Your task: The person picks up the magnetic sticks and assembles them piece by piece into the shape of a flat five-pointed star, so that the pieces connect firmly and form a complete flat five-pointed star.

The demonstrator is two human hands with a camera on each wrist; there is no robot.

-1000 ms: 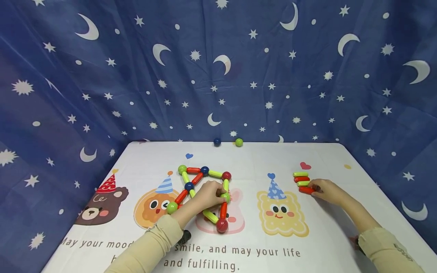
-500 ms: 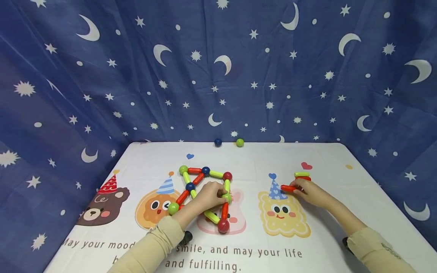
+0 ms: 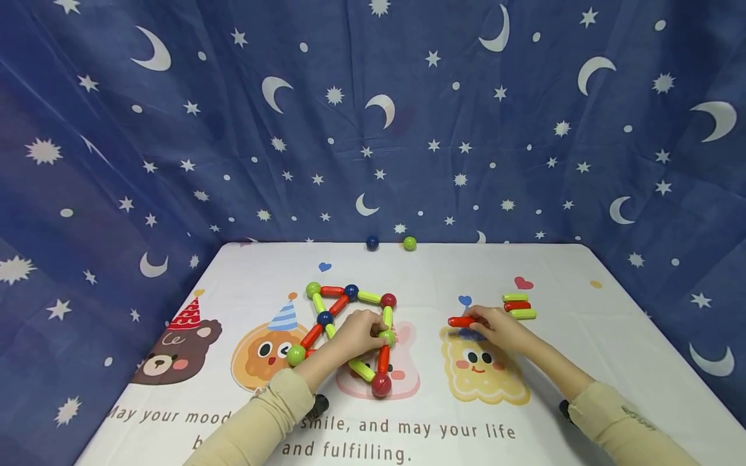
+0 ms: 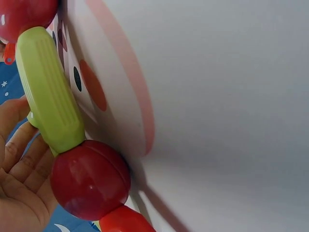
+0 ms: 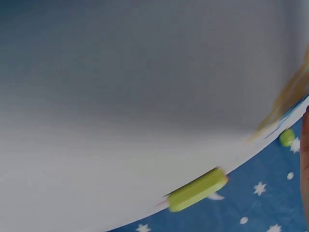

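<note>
My left hand [image 3: 360, 333] pinches a green ball [image 3: 386, 336] on the right side of a flat frame of magnetic building rods and balls. That ball joins a yellow-green rod [image 3: 387, 316] above it and a red rod [image 3: 383, 360] below it, which ends at a red ball [image 3: 381, 385]. Part of the frame is hidden under my left hand and forearm. In the left wrist view a yellow-green rod [image 4: 50, 87] and a red ball [image 4: 91, 179] stand in front of the fingers. My right hand [image 3: 497, 325] holds a loose red rod [image 3: 460, 321] by one end, pointing left over the biscuit print.
Three loose rods lie side by side at the right, with a yellow-green rod [image 3: 523, 314] nearest me. At the table's back edge sit a dark blue ball [image 3: 372, 243] and a green ball [image 3: 410, 243]. A starry blue curtain [image 3: 373, 162] hangs behind the white tablecloth [image 3: 431, 285].
My right hand has taken the nearest red rod from the pile at the right and carried it left towards the frame. My left hand keeps its hold on the green ball.
</note>
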